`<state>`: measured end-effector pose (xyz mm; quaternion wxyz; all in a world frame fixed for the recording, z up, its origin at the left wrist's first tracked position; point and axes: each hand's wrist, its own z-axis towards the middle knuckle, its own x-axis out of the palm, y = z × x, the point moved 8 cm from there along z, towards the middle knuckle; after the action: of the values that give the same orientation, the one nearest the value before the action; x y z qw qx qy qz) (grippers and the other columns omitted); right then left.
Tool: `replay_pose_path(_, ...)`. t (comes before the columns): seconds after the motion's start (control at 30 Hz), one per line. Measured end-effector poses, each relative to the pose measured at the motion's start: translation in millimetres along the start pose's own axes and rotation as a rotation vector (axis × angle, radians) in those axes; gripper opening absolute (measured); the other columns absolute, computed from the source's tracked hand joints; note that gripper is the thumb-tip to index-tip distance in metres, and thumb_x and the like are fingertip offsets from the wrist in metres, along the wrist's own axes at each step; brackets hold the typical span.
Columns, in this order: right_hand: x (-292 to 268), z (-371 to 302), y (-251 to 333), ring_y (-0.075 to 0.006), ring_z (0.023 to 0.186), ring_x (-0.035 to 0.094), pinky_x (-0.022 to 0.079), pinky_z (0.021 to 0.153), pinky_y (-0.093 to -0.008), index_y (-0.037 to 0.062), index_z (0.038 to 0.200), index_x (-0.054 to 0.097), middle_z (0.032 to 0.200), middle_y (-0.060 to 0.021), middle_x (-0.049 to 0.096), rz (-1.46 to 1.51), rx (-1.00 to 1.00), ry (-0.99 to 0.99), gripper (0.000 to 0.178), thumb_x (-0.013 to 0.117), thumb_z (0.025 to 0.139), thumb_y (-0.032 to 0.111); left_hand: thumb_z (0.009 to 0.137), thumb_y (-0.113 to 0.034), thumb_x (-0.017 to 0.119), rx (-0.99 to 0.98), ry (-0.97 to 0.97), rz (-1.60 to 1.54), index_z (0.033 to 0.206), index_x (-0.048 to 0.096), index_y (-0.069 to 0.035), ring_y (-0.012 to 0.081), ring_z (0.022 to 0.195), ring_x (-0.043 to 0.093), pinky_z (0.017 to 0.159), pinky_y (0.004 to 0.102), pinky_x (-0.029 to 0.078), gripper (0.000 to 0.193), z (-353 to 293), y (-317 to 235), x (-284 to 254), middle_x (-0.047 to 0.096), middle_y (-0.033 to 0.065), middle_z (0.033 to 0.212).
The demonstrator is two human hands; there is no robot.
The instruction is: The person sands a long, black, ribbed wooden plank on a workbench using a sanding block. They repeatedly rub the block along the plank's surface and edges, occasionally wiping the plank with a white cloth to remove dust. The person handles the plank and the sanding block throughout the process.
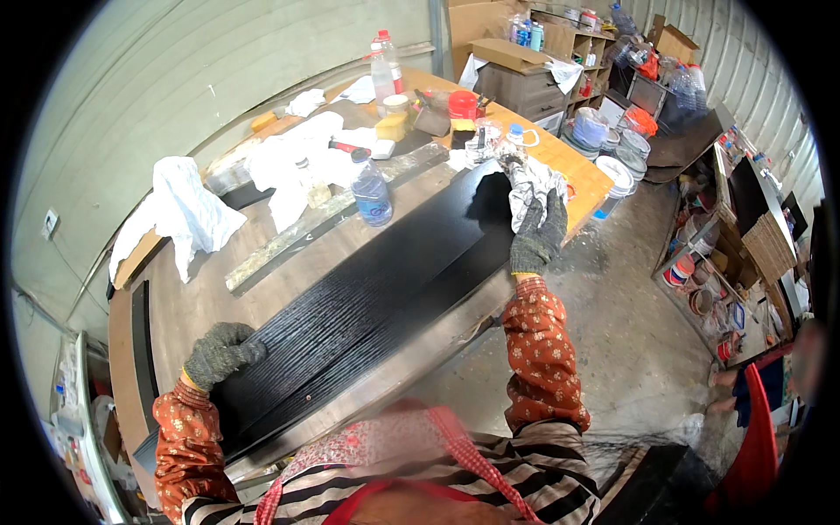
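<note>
A long black board [376, 262] with a ridged, glossy grain lies slantwise across the worktable. A lengthwise line divides it from a second black strip [411, 311] on the near side; whether they are one piece I cannot tell. My left hand [223, 354], in a grey knit glove, is closed at the board's left end, its fingers curled over the far edge. At the other end, my right hand [540, 234], gloved too, grips a crumpled white rag [530, 179] with dark stains. The rag is against the board's far right end, beside a dark shadow on the shiny surface.
Beyond the board stand a clear bottle of bluish liquid [371, 188], a paint-crusted strip [297, 241], white cloths [188, 206], a yellow sponge [392, 128] and a red tub [462, 105]. Buckets [615, 175] crowd the floor past the table; a cluttered rack [700, 271] is at right.
</note>
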<state>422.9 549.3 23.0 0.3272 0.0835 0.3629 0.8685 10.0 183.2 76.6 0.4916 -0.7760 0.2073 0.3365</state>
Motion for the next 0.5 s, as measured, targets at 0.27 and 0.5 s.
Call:
replay_pose_path(0.27,-20.2,22.1,55.6,-0.0312,0.12,0.059,0.044,0.105,-0.0392,-0.003,0.131,0.058,0.128,-0.019,0.062,0.142,-0.063,-0.006,0.043,0.058,0.101,0.028,0.08,-0.027,0.08,-0.093,-0.045,-0.167,0.093,0.076,-0.001,0.0108,0.06,0.06,0.058,0.0275,0.049,0.03,7.3,30.3,34.7,0.069,0.0026,0.069)
replay_pose_path(0.5,6.2,-140.5,249.2,-0.0268,0.131,0.052,0.039,0.11,-0.0452,0.0108,0.135,0.058,0.141,-0.0124,0.054,0.222,-0.812,1.039,0.044,0.052,0.095,0.03,0.065,-0.06,0.083,0.469,-0.265,0.499,0.137,0.051,0.001,0.0418,0.123,0.051,0.104,0.0516,0.04,0.099,-16.2,-33.1,57.4,0.051,0.0275,0.137)
